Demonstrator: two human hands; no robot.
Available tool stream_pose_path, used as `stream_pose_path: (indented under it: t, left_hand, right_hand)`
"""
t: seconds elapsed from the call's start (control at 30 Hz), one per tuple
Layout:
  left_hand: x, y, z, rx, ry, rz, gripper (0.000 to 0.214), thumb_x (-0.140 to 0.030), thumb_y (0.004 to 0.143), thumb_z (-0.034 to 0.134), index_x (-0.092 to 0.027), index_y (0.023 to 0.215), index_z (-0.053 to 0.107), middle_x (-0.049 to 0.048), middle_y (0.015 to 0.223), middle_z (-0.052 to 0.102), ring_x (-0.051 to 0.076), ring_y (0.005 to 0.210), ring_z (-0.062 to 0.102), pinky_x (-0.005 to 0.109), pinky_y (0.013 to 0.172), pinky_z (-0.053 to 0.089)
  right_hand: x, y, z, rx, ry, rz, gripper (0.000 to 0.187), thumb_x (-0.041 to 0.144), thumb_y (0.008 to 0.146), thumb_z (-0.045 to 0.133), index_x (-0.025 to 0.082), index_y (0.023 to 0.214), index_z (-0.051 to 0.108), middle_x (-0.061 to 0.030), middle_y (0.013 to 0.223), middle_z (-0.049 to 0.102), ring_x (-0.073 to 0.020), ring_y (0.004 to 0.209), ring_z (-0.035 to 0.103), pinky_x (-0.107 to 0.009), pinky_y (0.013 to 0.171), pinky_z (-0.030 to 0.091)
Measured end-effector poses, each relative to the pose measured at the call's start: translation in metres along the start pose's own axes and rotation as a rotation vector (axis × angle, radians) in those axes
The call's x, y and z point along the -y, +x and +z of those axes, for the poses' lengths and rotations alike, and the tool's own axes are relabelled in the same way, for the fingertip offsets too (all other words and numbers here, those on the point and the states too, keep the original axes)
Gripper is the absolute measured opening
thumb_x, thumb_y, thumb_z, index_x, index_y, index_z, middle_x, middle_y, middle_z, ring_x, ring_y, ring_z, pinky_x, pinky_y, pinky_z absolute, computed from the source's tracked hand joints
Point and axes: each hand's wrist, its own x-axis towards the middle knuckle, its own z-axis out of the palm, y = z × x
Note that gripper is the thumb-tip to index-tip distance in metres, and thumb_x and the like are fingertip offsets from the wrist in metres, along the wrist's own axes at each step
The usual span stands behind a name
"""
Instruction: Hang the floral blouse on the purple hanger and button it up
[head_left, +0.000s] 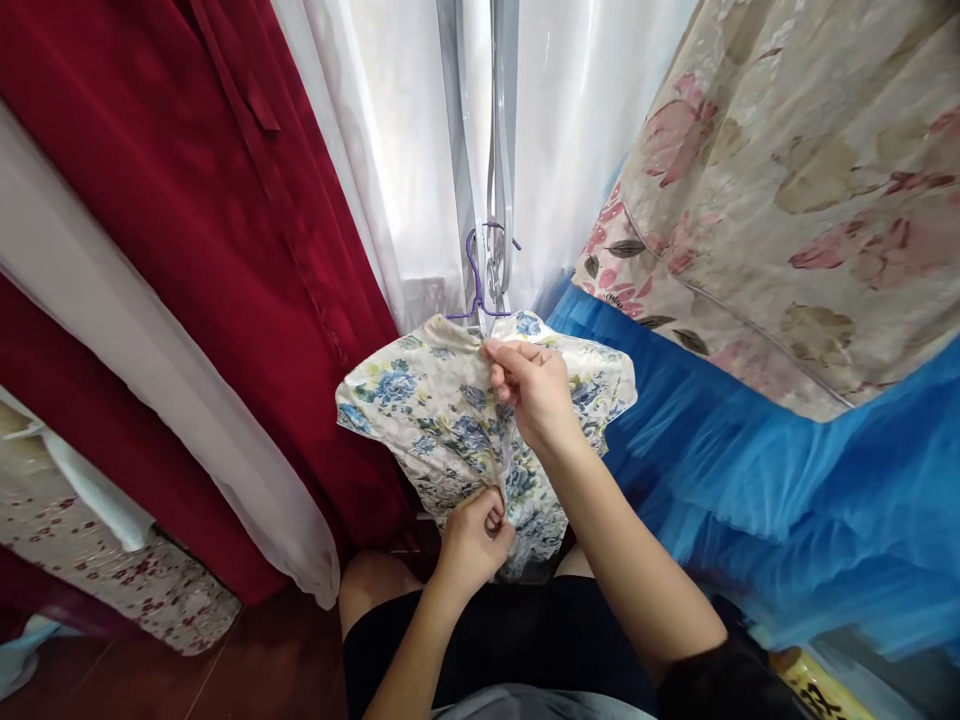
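A white dress (442,400) with blue and yellow flowers hangs in front of me on a purple hanger (476,270). Down its middle runs a seam or opening. At the neckline, my right hand (536,385) is closed in a pinch on the top of that line. My left hand (478,530) is lower down, its fingers closed on the fabric along the same line. Whether a zipper pull is between the fingers cannot be made out. The dress's lower part is hidden behind my hands and lap.
Red drapes (300,250) and white fabric hang at the left. Grey straps (455,110) come down around the hanger before a white curtain (585,120). On the right hang a beige floral cloth (750,230) and blue tulle (720,480). Dark red tiles (262,660) show below.
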Motion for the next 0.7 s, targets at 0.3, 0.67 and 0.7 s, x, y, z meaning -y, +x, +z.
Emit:
stream_pose_path:
  t: [0.3,0.67,0.7]
  left_hand:
    - [-0.037,0.045,-0.060,-0.291,-0.092,0.157,0.014,-0.027,0.095,0.061,-0.022,0.099,0.074,0.0035,0.085,0.073,0.019,0.079,0.068,0.030,0.078,0.051]
    - [-0.113,0.119,-0.114,-0.553,0.229,0.706,0.010,-0.018,0.100,0.059,-0.017,0.098,0.069,0.0019,0.090,0.074,0.013,0.081,0.069,0.025,0.078,0.053]
    - [-0.112,0.117,-0.117,-0.613,0.207,0.683,0.009,-0.019,0.100,0.060,-0.017,0.098,0.069,0.0018,0.089,0.073,0.012,0.078,0.069,0.025,0.076,0.053]
  right_hand:
    - [-0.012,-0.017,-0.016,0.042,-0.151,-0.123,0.021,0.040,0.087,0.072,0.020,0.083,0.068,0.0060,0.049,0.058,-0.0077,0.039,0.043,-0.021,0.041,0.034]
    - [-0.021,-0.011,-0.031,0.124,-0.254,-0.125,0.031,0.043,0.083,0.074,0.021,0.071,0.055,0.0100,0.046,0.043,-0.0057,0.041,0.030,-0.022,0.044,0.020]
    - [-0.027,-0.010,-0.033,0.122,-0.281,-0.108,0.032,0.042,0.081,0.074,0.021,0.069,0.054,0.0104,0.046,0.041,-0.0053,0.041,0.027,-0.022,0.044,0.017]
